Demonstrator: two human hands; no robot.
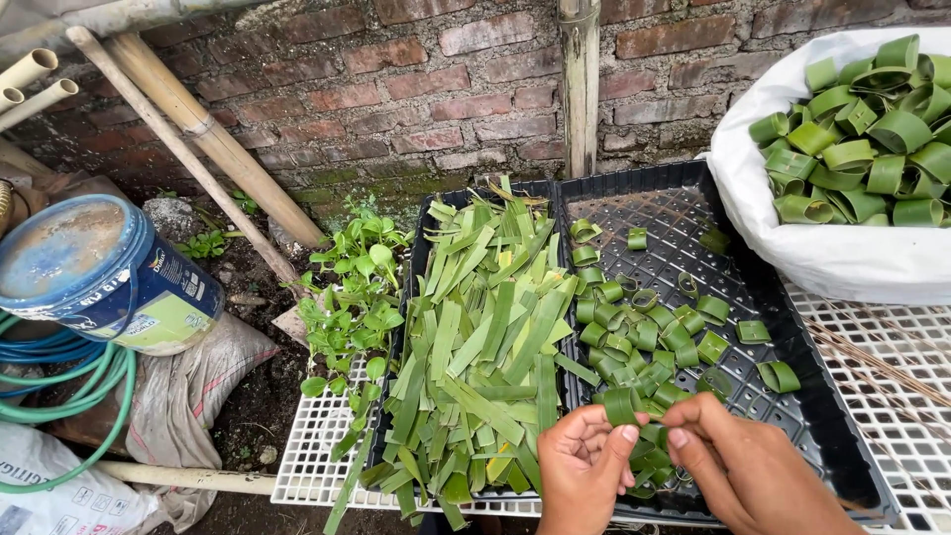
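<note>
Leaf strips (475, 337) lie in tray (842, 436), left of leaf rings (654, 337)

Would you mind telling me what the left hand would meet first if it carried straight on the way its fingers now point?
The left hand points up and to the right. Its fingers already pinch a rolled green leaf ring; beyond that it would likely meet the pile of leaf rings in the black tray, though depth is uncertain.

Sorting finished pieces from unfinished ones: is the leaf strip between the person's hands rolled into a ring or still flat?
Rolled. The leaf strip curves into a loop, pinched by the left hand and right hand, like the rings behind it.
</note>
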